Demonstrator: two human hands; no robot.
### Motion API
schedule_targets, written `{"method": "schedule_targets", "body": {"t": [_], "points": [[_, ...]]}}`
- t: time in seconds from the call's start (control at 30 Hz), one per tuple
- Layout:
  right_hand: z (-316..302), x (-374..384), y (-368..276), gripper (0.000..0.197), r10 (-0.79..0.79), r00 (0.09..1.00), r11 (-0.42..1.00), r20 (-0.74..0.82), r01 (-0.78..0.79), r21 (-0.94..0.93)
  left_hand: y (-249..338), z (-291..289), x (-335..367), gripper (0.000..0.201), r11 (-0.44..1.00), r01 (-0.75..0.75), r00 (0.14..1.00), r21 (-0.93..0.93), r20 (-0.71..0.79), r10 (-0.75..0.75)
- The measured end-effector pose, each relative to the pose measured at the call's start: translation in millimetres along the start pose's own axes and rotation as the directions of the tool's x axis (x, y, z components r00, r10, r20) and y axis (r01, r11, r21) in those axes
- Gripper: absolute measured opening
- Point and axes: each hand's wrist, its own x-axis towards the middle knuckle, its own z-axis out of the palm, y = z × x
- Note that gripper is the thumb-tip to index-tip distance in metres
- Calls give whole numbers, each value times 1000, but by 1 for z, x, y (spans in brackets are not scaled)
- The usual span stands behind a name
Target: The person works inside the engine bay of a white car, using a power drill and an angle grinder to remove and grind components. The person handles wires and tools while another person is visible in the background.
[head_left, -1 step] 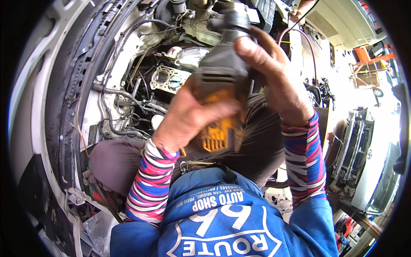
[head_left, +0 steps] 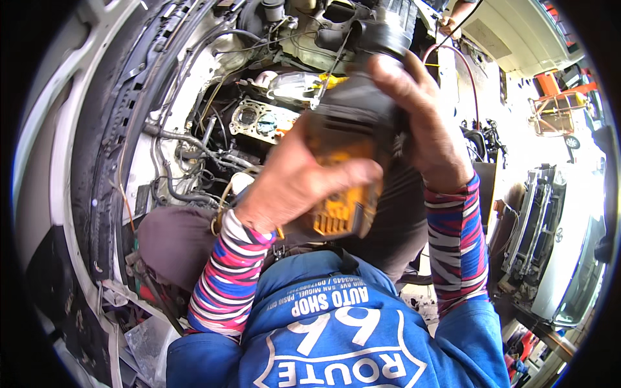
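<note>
Left hand point(head_left: 284, 178): gripping the power tool point(head_left: 356, 107) from its left side, back of hand toward the camera, thumb straight out across the yellow casing point(head_left: 333, 220), fingers mostly hidden. Forearm slants up and inward.

Right hand point(head_left: 424, 119): up at the tool's right side, thumb pointing up-left by the black front end, fingers partly hidden and blurred. Can't tell whether it's clamped on or just steadying. Forearm near vertical.

Tool location: between both hands, in front of the torso, over the lap, nose toward the top of the view. Motion blur on it.

Materials: tool housing is dark, matte, tapering to a rounded nose; casing ribbed with slots at the rear. Stretchy striped arm sleeves point(head_left: 226, 284), red/white/blue/black. Blue fabric shirt point(head_left: 330, 336) with white print; dark trousers point(head_left: 174, 242).

Left of the tool: flat metal engine deck point(head_left: 259, 121) with round bores, plus ribbed and smooth black hoses point(head_left: 169, 184).
</note>
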Motion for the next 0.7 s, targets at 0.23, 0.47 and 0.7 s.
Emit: {"method": "schedule_targets", "body": {"t": [0.23,0.47,0.7], "points": [[-34,-102,-4,31,212,971,925,-113,-162,343,26,19,-36,60,771,-21,969,637,202,-141],[-75,-190,11,34,78,971,914,-226,21,406,5,-57,-42,45,565,90,996,820,-78,-46],[-102,-197,20,39,-74,990,927,-118,112,359,-89,-120,20,55,342,588,809,733,-517,-281]]}}
